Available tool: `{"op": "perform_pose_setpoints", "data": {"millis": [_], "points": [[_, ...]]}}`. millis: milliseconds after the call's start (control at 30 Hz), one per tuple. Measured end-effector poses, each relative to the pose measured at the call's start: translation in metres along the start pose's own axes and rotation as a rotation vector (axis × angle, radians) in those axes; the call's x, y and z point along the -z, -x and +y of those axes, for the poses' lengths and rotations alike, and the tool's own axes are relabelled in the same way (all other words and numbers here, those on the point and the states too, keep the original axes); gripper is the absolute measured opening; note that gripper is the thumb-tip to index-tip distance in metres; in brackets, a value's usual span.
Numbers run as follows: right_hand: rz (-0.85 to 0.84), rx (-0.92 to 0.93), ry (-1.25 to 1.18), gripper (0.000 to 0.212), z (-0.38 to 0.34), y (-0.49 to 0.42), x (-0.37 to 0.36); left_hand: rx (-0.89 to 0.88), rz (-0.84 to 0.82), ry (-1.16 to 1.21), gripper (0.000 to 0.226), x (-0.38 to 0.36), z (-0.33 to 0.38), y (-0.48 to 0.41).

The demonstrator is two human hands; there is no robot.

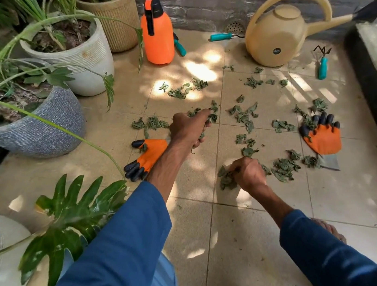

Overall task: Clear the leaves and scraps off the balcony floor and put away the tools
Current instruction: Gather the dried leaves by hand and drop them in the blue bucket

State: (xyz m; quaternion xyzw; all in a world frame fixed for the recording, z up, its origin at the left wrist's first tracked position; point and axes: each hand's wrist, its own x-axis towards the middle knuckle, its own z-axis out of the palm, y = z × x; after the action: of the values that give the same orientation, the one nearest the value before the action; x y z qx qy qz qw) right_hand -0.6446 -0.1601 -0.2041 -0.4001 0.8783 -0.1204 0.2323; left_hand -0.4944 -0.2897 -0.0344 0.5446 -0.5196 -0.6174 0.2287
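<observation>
Head view: leaves (242, 116) are lying scattered on the floor (243, 232) before the can (274, 38); left hand (189, 128) is clutching a bunch; right hand (247, 174), nearer the thickest leaves just rightward, is pinching some.

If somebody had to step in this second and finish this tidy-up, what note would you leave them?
Left hand: grips a bunch of leaves lifted from the tiles.
Right hand: fingers curled on a nearer clump.
Tools, all out on the floor: orange glove under the left forearm, second glove at right, sprayer and watering can by the wall, teal-handled tools near them.
Done: only these first handfuls.
Left: most leaves lie scattered; no bin in view; every tool to put away.
</observation>
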Motion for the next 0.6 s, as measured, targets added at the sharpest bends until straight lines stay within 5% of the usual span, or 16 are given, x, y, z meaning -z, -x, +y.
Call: {"op": "perform_pose_setpoints", "data": {"millis": [200, 367, 600], "points": [[0.113, -0.065, -0.501, 0.038, 0.013, 0.002, 0.033, -0.017, -0.005, -0.003, 0.027, 0.004, -0.003, -0.003], [-0.016, -0.013, -0.651, 0.013, 0.002, 0.003, 0.045, -0.008, -0.009, -0.004, 0.027, 0.001, -0.004, -0.004], [-0.165, -0.047, -0.384, 0.013, -0.026, -0.015, 0.002, -0.002, 0.002, -0.03, 0.026, -0.002, -0.003, -0.004]]}}
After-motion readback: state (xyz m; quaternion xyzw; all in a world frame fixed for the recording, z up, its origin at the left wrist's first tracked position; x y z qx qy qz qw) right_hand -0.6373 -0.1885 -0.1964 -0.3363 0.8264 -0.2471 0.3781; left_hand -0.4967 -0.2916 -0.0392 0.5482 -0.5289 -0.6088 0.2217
